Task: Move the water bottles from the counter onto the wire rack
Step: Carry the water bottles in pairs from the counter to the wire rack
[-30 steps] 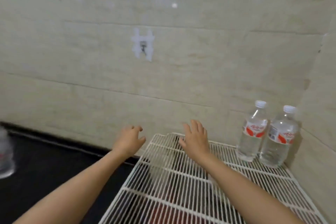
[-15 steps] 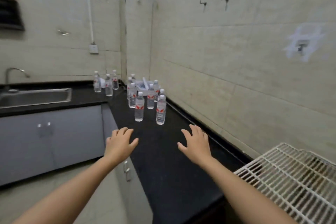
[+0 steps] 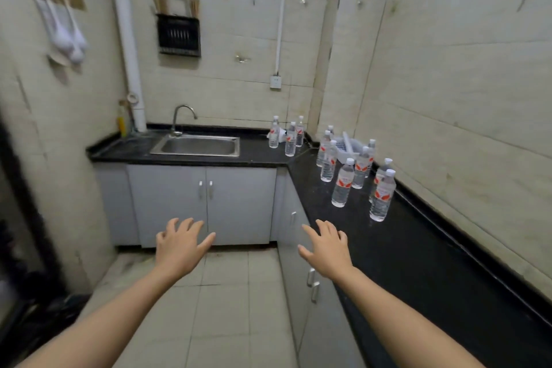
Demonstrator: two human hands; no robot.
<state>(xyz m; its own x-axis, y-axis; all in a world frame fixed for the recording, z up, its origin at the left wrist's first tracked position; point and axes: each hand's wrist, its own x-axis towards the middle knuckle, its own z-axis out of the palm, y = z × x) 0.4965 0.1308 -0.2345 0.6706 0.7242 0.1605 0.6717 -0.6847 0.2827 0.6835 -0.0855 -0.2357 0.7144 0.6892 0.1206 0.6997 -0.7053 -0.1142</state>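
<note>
Several clear water bottles with white caps and red-and-white labels stand upright on the black counter (image 3: 424,254). The nearest bottle (image 3: 382,196) and another bottle (image 3: 342,183) stand ahead of my right hand. Three more bottles (image 3: 290,139) are grouped at the counter's far corner. My left hand (image 3: 179,243) hovers over the floor, fingers spread, holding nothing. My right hand (image 3: 327,248) is held out at the counter's front edge, fingers apart and empty, well short of the bottles. The wire rack is out of view.
A steel sink (image 3: 197,145) with a tap is set into the back counter. A white basket (image 3: 348,148) sits among the far bottles. Grey cabinets (image 3: 206,203) run below the counter. Tiled floor (image 3: 221,302) lies between them and the left wall.
The view has swung left, away from the wire rack and its two bottles, to the counter and sink. Both hands stay outstretched and empty; the counter bottles are now ahead on the right.
</note>
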